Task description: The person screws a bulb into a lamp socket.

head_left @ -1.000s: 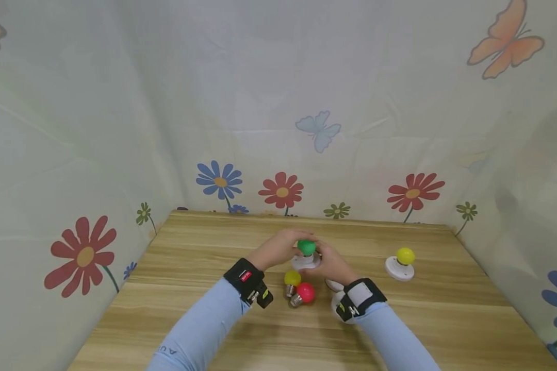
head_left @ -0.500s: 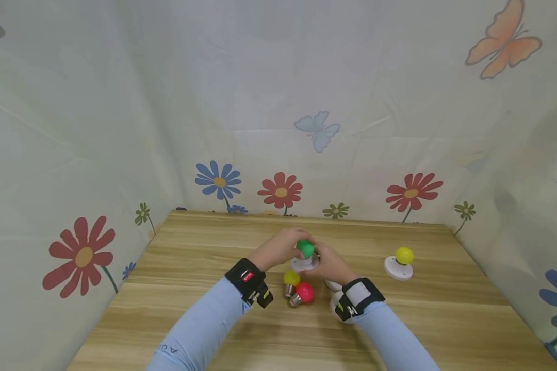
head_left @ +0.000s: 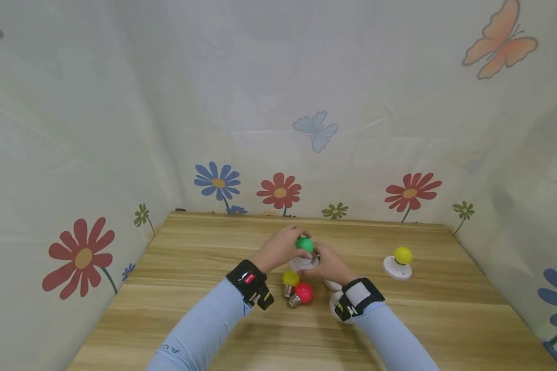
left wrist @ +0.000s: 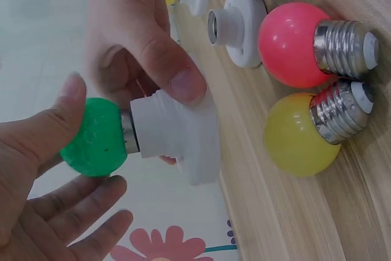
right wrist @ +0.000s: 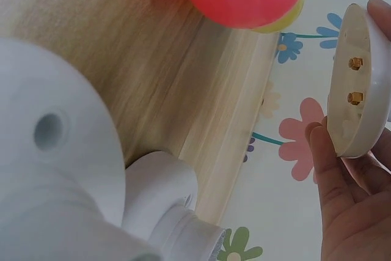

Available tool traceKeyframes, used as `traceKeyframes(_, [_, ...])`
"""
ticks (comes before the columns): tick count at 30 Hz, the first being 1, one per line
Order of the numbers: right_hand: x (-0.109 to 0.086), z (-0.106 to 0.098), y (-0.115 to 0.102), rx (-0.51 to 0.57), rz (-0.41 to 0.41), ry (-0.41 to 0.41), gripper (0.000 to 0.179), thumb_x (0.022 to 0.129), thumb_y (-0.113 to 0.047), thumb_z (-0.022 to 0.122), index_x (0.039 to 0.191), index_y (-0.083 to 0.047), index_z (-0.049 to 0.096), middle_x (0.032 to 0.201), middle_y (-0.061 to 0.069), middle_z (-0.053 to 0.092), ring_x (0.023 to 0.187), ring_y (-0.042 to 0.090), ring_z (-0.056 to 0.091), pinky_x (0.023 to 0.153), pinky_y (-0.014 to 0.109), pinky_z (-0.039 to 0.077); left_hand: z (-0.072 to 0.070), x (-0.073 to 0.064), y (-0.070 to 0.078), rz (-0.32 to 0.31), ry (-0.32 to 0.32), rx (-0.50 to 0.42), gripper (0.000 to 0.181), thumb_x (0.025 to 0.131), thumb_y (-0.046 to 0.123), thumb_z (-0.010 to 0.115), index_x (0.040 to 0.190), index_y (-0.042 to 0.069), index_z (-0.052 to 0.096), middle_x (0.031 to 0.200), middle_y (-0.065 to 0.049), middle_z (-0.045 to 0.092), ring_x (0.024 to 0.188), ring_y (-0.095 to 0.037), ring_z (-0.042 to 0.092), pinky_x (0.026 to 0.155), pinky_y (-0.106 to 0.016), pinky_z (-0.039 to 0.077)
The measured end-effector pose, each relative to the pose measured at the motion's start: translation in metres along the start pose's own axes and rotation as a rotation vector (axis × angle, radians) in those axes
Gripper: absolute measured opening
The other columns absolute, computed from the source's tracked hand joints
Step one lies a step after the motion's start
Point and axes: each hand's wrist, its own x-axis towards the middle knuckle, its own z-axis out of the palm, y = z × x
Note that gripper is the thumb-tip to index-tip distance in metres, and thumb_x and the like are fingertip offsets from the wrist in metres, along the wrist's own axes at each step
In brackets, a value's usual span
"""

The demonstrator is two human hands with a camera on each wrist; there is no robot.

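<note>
My left hand [head_left: 280,248] grips a green light bulb [left wrist: 98,142], thumb on one side and fingers on the other. The bulb's metal base sits partly inside the collar of a white lamp holder [left wrist: 198,136], with a band of metal still showing. That holder is held by my right hand [head_left: 331,265], its thumb lying on the round base in the left wrist view. From the right wrist, the holder's hollow underside shows two brass screws [right wrist: 355,80]. The holder is lifted off the table and tilted.
A red bulb [head_left: 304,292] and a yellow bulb [head_left: 290,279] lie together on the wooden table [head_left: 204,319]. Near my right wrist stand two bulbless white holders, one close [right wrist: 55,71] and one beyond [right wrist: 162,194]. Further right, a yellow bulb [head_left: 403,255] stands in its holder [head_left: 396,270].
My left fingers have shifted around the green bulb, and the thumb now lies further across its front. My right hand keeps the holder in nearly the same place.
</note>
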Motion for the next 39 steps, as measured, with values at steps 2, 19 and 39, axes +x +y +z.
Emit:
traceKeyframes(2, [-0.001,0.0,-0.001,0.005,0.004,0.003,0.06,0.07,-0.03,0.085,0.12,-0.007,0.061,0.112,0.006,0.065,0.1,0.02,0.06,0.09,0.042,0.052,-0.001,0.0,-0.003,0.033,-0.005,-0.013,0.052,0.081,0.03,0.078,0.128,0.017,0.06,0.129,-0.002,0.059,0.114,-0.017,0.057,0.097,-0.03,0.05])
traceKeyframes(19, [-0.003,-0.001,-0.005,-0.007,0.011,-0.014,0.066,0.071,-0.03,0.085,0.125,-0.006,0.058,0.118,0.008,0.064,0.103,0.021,0.059,0.093,0.044,0.05,-0.006,0.001,0.002,0.108,-0.076,0.062,0.037,0.088,0.019,0.071,0.124,0.019,0.064,0.125,0.001,0.062,0.11,-0.013,0.059,0.095,-0.024,0.05])
traceKeyframes(39, [-0.001,0.002,-0.002,0.028,0.075,-0.017,0.075,0.069,-0.03,0.086,0.131,-0.004,0.053,0.118,0.01,0.063,0.098,0.022,0.06,0.088,0.043,0.053,-0.01,-0.004,-0.003,0.192,-0.099,0.086,0.05,0.088,0.0,0.068,0.132,0.022,0.06,0.138,0.002,0.056,0.13,-0.016,0.05,0.106,-0.029,0.042])
